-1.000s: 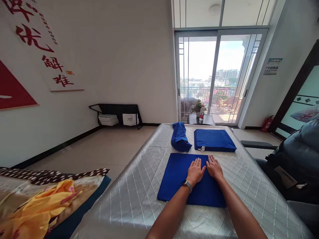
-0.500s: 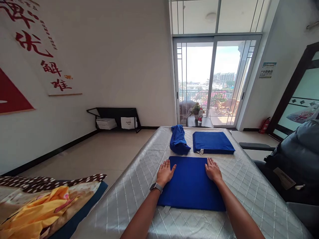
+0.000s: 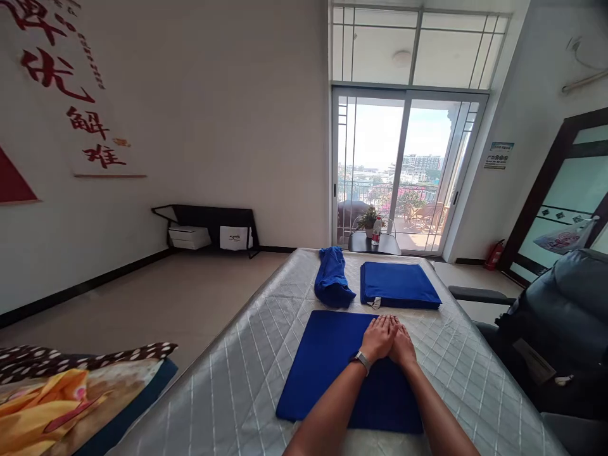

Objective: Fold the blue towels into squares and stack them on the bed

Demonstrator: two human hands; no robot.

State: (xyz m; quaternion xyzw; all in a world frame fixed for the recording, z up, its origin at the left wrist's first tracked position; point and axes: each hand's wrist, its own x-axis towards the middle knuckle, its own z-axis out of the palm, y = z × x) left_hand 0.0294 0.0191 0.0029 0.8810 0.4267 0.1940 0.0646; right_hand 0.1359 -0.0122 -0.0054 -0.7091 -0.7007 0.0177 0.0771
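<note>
A flat blue folded cloth (image 3: pixel 317 367) lies in front of me on the silver quilted surface. My left hand (image 3: pixel 379 339), with a watch on its wrist, rests flat near the cloth's far right corner, fingers stretched forward. Close against it, my right hand (image 3: pixel 403 346) lies flat along the cloth's right edge, partly behind the left. Neither hand grips anything. Beyond them sit a neat stack of folded blue cloths (image 3: pixel 399 283) with a white tag and, to its left, a crumpled blue cloth (image 3: pixel 334 282).
The silver quilted surface (image 3: pixel 228 373) fills the middle. Patterned bedding (image 3: pixel 123 383) is at lower left, and a dark grey chair (image 3: pixel 565 304) stands on the right. A small table (image 3: pixel 358 243) holding a plant and a bottle (image 3: pixel 377 231) is by the glass door.
My left hand has moved right across the cloth from its left edge to beside my right hand. The right hand remains at the right edge. The view has shifted slightly.
</note>
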